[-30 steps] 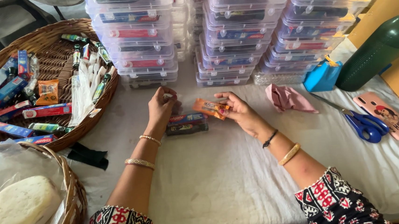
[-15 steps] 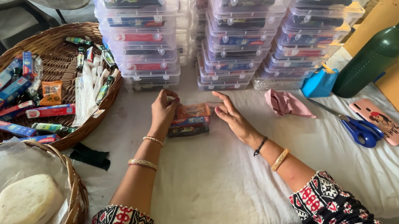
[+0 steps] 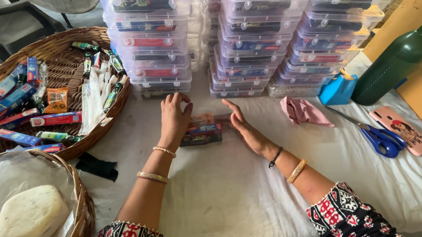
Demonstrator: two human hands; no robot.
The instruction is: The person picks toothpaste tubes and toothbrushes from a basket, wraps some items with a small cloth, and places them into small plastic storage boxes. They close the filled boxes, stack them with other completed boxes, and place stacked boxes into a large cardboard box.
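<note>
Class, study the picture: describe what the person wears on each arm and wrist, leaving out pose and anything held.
Both arms have short sleeves in a red, black and white print. The left hand has two gold-coloured bangles on its forearm. The right hand has a thin black thread band and one gold-coloured bangle. No gloves or rings are visible.

Clear boxes (image 3: 153,38) stood stacked at the back. A basket (image 3: 64,69) held toothpaste cartons (image 3: 55,119). Scissors (image 3: 378,139), a phone (image 3: 404,129), a pink cloth (image 3: 302,111) and a green bottle (image 3: 395,63) lay rightward.
</note>
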